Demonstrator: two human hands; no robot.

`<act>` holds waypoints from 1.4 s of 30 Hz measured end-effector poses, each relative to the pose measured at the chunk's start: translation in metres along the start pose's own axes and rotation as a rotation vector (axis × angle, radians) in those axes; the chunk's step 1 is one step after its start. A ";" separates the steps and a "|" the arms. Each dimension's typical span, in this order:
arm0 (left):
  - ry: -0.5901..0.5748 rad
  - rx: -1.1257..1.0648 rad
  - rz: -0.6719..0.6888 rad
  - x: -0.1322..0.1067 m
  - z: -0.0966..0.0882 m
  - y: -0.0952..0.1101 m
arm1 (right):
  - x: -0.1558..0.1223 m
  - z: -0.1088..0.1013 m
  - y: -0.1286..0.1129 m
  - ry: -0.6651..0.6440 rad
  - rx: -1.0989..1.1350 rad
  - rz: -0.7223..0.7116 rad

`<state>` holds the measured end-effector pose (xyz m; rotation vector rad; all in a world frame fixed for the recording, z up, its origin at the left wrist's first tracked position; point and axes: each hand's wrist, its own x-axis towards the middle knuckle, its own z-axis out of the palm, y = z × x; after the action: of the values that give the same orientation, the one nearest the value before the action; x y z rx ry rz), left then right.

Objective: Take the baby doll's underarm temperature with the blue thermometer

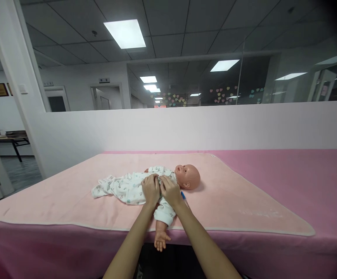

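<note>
A baby doll [188,177] lies on its back, its bald head to the right. It wears a white patterned romper [132,188]. My left hand [151,188] rests on the doll's chest, fingers curled in a pinch at the front of the romper. Close beside it, my right hand [170,189] pinches the same cloth near the neck. What exactly sits between the fingertips is hidden by the hands. One doll arm [161,235] stretches toward me past the bed's edge, between my forearms. A slim object with a blue end [183,195] lies by my right wrist, partly covered.
Under the doll is a pale peach mat [238,201] with a light border, spread over a pink cover [310,186]. A low white wall [191,128] with glass above it stands behind. At the left are a doorway and a table [15,140] in another room.
</note>
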<state>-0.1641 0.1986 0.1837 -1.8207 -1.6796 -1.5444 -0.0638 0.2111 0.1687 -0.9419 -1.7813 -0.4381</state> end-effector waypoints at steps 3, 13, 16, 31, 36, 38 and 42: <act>-0.010 -0.016 -0.008 -0.001 -0.002 0.000 | -0.001 0.004 0.003 -0.004 -0.035 0.057; -0.003 0.107 0.089 -0.004 -0.004 0.005 | -0.001 0.001 0.003 0.026 -0.011 0.108; 0.001 0.107 0.091 -0.004 -0.005 0.006 | -0.002 0.001 0.003 0.030 0.003 0.120; 0.035 0.138 0.106 -0.005 -0.001 0.004 | -0.001 0.000 0.002 0.040 0.016 0.108; 0.030 0.151 0.122 -0.005 0.000 0.001 | -0.001 -0.001 0.002 0.042 0.012 0.117; 0.030 0.154 0.128 -0.005 0.001 0.000 | 0.000 -0.001 0.001 0.052 0.008 0.118; 0.025 0.152 0.137 -0.004 0.000 -0.002 | 0.000 0.000 0.002 0.057 0.006 0.119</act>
<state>-0.1649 0.1968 0.1791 -1.7908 -1.5791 -1.3410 -0.0624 0.2121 0.1682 -1.0159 -1.6649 -0.3801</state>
